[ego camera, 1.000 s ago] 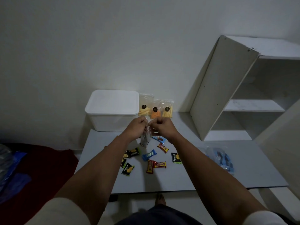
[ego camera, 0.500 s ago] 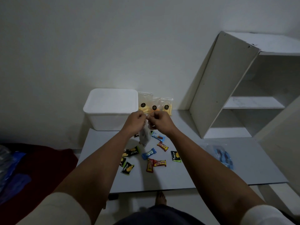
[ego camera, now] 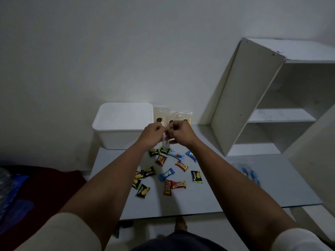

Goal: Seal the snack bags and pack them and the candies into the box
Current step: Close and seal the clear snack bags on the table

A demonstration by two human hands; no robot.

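Here, both hands are raised above the far part of the flat grey counter [ego camera: 235, 194], knuckles toward the camera and nearly touching each other. The left hand [ego camera: 151, 135] and the right hand [ego camera: 181, 133] each have their fingers curled and pinch the top edge of a small clear plastic snack bag [ego camera: 165, 142]. The bag hangs down between the two hands, its lower end just above the counter surface; its contents cannot be made out.

Behind the left hand stands a white rectangular plastic box [ego camera: 123, 124] with its white lid on, at the far left corner of the counter. Just beside the box, to its right and against the wall, three further clear snack bags with yellowish contents and dark round labels [ego camera: 172, 115] stand upright; the hands partly hide them.

Below the hands, assorted wrapped candies [ego camera: 168, 171] lie scattered on the counter in black-and-green, blue, red and brown wrappers, apart from the held bag.

A crumpled clear and blue plastic wrapper [ego camera: 249, 173] lies on the right part of the counter, beside the right forearm. A white open shelf unit [ego camera: 272, 105] stands on the far right of the counter.
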